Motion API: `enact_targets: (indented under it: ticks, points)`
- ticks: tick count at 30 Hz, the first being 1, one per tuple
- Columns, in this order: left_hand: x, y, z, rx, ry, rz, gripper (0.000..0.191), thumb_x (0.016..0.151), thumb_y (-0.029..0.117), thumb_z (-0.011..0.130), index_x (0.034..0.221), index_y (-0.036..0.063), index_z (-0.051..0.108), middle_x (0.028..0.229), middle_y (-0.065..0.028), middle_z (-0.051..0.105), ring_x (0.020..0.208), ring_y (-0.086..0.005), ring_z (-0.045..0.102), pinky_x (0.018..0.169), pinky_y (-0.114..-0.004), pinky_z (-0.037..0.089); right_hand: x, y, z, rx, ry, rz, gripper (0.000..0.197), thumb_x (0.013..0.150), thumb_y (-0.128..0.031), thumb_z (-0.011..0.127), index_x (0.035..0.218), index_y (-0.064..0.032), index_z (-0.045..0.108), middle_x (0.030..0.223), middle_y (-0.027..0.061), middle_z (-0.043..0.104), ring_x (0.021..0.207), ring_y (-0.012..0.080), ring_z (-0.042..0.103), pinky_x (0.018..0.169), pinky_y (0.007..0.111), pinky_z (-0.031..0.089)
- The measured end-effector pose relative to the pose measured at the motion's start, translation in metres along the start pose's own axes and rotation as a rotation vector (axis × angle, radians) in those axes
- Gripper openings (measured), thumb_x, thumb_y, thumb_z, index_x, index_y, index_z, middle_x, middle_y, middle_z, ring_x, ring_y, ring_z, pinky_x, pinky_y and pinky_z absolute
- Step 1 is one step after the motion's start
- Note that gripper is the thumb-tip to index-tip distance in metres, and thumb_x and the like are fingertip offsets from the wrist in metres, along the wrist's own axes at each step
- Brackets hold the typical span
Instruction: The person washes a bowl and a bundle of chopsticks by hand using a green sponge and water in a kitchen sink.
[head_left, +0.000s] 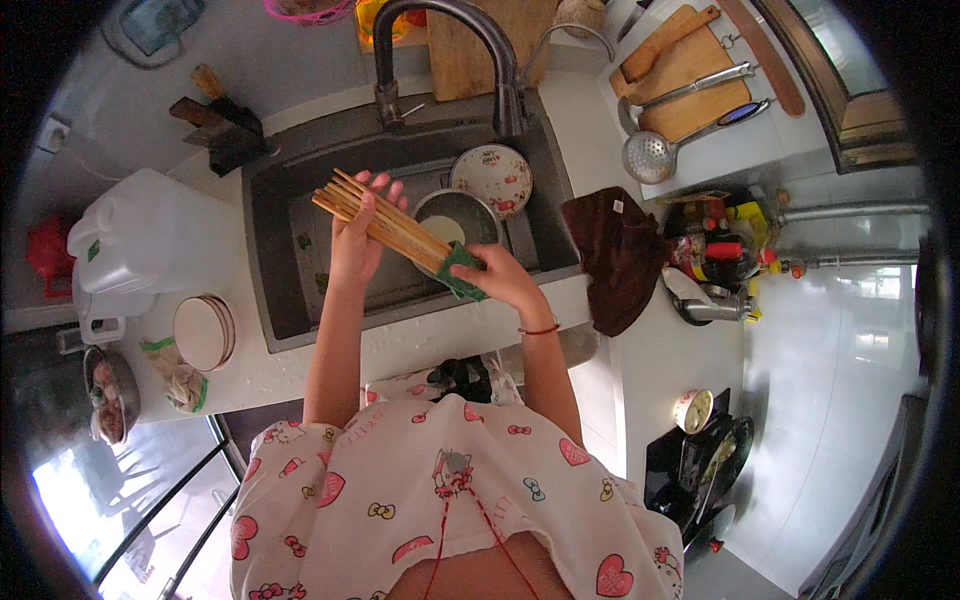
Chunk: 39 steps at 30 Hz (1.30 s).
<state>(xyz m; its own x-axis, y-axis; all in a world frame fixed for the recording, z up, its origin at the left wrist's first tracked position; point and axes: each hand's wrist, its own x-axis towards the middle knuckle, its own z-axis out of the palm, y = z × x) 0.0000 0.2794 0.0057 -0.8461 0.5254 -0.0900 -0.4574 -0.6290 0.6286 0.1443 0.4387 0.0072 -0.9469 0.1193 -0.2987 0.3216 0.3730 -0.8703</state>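
A bundle of wooden chopsticks (397, 229) slants over the sink (292, 292), held near its upper left end by my left hand (361, 236). My right hand (504, 276) grips a green scouring pad (463, 271) folded around the lower right end of the bundle. Below the chopsticks, in the basin, stands a round metal pot or bowl (484, 214) with something pale inside, partly hidden by the bundle. A patterned plate (491, 180) lies beside it at the back right. The dark faucet (457, 15) arches over the basin, and no running water can be made out.
A dark brown cloth (616, 259) drapes at the sink's right. Left of the sink are a white plastic jug (142, 232), stacked round dishes (202, 334) and a knife block (236, 142). Bottles (720, 240) crowd the right corner; a wok (727, 450) sits on the stove.
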Motion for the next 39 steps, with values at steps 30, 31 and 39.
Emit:
enact_targets:
  ticks: [30,31,39]
  points:
    - [0.020,0.005,0.022,0.052,0.040,-0.097,0.035,0.091,0.015,0.044,0.124,0.0094,0.036,0.101,-0.0121,0.056,0.092,-0.0230,0.058,0.082,-0.040,0.049,0.032,-0.007,0.011,0.382,-0.098,0.072,0.023,0.088,-0.020,0.052,0.094,0.0027,0.057,0.080,0.0062,0.061,0.069,0.0107,0.058,0.062,0.024,0.047]
    - [0.024,0.009,0.025,0.053,0.038,-0.096,0.035,0.091,0.015,0.044,0.124,0.0094,0.036,0.101,-0.0121,0.056,0.092,-0.0230,0.058,0.082,-0.040,0.049,0.032,-0.007,0.012,0.382,-0.098,0.070,0.023,0.088,-0.020,0.052,0.094,0.0027,0.057,0.080,0.0062,0.061,0.069,0.0107,0.058,0.062,0.024,0.047]
    - [0.042,0.007,0.040,0.269,-0.044,0.010,0.040,0.093,0.012,0.038,0.131,0.0133,0.027,0.098,-0.0122,0.055,0.079,-0.0166,0.058,0.074,-0.033,0.052,0.039,-0.008,0.029,0.765,-0.134,-0.021,0.026,0.089,-0.023,0.050,0.098,0.0010,0.053,0.081,0.0074,0.061,0.071,0.0145,0.060,0.062,0.027,0.050]
